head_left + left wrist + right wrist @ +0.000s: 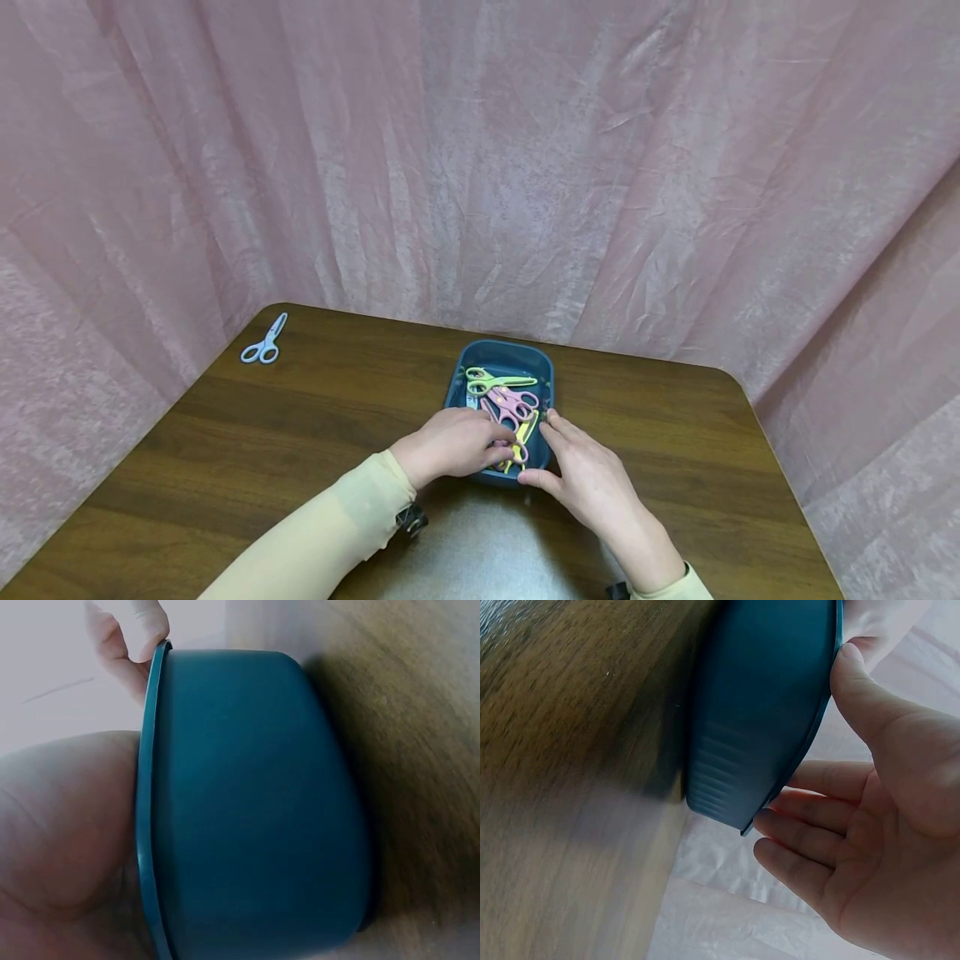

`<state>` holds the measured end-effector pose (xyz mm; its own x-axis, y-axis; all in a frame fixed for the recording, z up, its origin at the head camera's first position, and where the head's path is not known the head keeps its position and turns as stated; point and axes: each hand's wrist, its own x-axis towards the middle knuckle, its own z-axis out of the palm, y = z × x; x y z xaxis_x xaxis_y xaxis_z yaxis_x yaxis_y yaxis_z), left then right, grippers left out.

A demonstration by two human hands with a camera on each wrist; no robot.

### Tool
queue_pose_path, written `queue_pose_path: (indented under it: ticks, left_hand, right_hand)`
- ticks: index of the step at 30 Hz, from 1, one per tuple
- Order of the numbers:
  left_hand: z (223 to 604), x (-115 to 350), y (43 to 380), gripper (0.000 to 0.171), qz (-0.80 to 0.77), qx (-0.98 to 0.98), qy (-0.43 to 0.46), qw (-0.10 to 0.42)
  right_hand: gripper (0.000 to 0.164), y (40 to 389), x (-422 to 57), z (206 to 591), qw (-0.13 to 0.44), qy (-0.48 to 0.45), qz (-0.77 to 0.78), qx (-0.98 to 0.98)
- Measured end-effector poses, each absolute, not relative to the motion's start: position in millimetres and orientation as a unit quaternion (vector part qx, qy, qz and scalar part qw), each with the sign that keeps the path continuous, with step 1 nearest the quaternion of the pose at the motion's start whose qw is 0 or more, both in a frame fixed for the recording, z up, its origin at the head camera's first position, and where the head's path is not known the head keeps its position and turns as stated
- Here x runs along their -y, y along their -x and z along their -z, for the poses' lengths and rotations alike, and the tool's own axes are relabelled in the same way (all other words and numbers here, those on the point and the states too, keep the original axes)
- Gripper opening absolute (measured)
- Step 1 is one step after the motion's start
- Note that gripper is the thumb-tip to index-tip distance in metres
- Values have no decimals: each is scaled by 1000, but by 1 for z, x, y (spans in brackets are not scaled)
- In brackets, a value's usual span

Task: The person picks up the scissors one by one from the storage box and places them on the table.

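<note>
A dark blue-teal plastic bin (551, 375) on the table holds several pairs of small scissors, among them light green scissors (513, 382), pink scissors (502, 395) and yellow scissors (528, 427). My left hand (453, 442) reaches over the near left rim, fingertips down among the scissors by a pink handle loop; I cannot tell whether it pinches any. In the left wrist view its fingers are hidden behind the bin wall (247, 802). At the near right corner, my right hand (592, 475) touches the rim with its thumb, its loosely extended fingers (802, 836) along the right side.
Light blue scissors (277, 327) lie by themselves at the table's far left corner. The brown wooden table (675, 417) has rounded far corners, and pink curtains (525, 167) hang behind it and on both sides.
</note>
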<state>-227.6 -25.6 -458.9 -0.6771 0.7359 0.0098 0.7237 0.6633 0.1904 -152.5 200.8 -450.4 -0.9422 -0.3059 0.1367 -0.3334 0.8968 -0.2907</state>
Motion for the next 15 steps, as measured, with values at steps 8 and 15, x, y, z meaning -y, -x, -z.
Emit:
queue_pose_path:
  ticks: [8,15]
  left_hand:
    - [459,20,232,34,-75,-912,-397,65]
    - [457,17,232,33,-71,-910,-400,81]
  right_hand:
    - [79,152,-200,450,49,-166,-156,972]
    - [78,152,-200,450,50,-165,-156,973]
